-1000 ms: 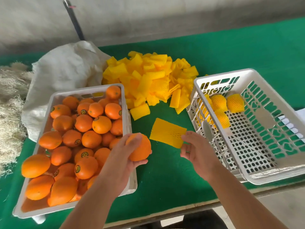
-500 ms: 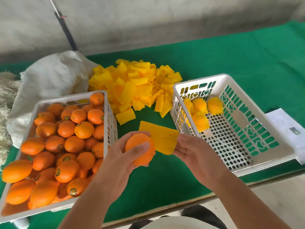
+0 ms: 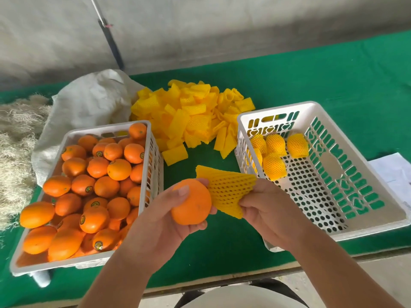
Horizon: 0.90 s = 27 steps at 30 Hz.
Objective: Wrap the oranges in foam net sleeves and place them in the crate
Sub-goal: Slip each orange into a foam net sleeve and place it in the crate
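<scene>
Both hands meet above the green bench point(image 3: 289, 85): the left hand point(image 3: 164, 216) grips a bare orange point(image 3: 191, 202), fingers curled round it, while the right hand point(image 3: 266, 210) pinches a yellow foam net sleeve point(image 3: 226, 190) touching that orange. Left of them a white crate point(image 3: 148, 152) holds loose oranges; the right crate point(image 3: 333, 161) holds four sleeved oranges point(image 3: 274, 165) at its far end. More sleeves point(image 3: 189, 114) lie heaped between the crates.

Left hand point(image 3: 169, 215), right hand point(image 3: 266, 210) gripping
</scene>
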Available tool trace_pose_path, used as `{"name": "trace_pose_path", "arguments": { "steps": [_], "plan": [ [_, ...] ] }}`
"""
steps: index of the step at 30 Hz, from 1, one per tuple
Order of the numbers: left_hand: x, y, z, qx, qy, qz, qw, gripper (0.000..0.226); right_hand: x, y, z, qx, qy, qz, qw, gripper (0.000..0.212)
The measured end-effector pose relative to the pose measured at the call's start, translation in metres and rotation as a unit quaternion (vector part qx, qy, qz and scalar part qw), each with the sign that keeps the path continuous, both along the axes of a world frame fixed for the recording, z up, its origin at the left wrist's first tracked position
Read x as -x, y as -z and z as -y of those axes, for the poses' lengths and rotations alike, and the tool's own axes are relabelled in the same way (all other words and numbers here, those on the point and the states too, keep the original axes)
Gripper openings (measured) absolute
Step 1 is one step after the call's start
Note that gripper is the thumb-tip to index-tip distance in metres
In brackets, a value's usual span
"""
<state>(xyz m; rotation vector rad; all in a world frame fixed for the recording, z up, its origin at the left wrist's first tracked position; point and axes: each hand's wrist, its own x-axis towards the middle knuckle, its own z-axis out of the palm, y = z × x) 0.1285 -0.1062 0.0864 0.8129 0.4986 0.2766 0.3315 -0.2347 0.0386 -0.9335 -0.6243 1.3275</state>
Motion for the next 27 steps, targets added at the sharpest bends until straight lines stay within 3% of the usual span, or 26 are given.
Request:
{"name": "trace_pose_path", "arguments": {
  "steps": [2,4,9,15,19,24,27],
  "plan": [
    [-0.001,0.001,0.003,-0.008,0.024,0.004,1.0,0.063,0.001,0.005,-0.004,0.034,0.042,0.114,0.992,0.029],
    [-0.002,0.0,0.008,-0.005,0.047,0.021,0.999,0.062,-0.002,0.009,-0.006,0.051,0.04,0.157,0.985,0.033],
    [-0.002,-0.006,0.005,0.045,0.041,0.073,0.995,0.068,-0.01,0.0,-0.005,0.008,0.073,0.06,0.995,0.026],
    [-0.006,-0.008,0.006,0.117,0.118,0.128,0.978,0.063,-0.009,-0.004,-0.012,-0.01,0.062,0.118,0.991,0.026],
    [-0.008,-0.013,0.007,0.04,0.098,0.058,0.993,0.071,-0.004,-0.016,-0.014,-0.013,0.091,0.122,0.988,0.017],
    [-0.007,-0.033,0.006,-0.05,0.1,-0.004,0.994,0.077,-0.002,-0.022,-0.007,-0.055,0.015,0.018,0.998,0.029],
    [-0.008,-0.043,0.007,-0.087,0.111,-0.05,0.989,0.078,-0.007,-0.02,-0.009,-0.072,-0.017,0.041,0.996,0.031]
  ]
}}
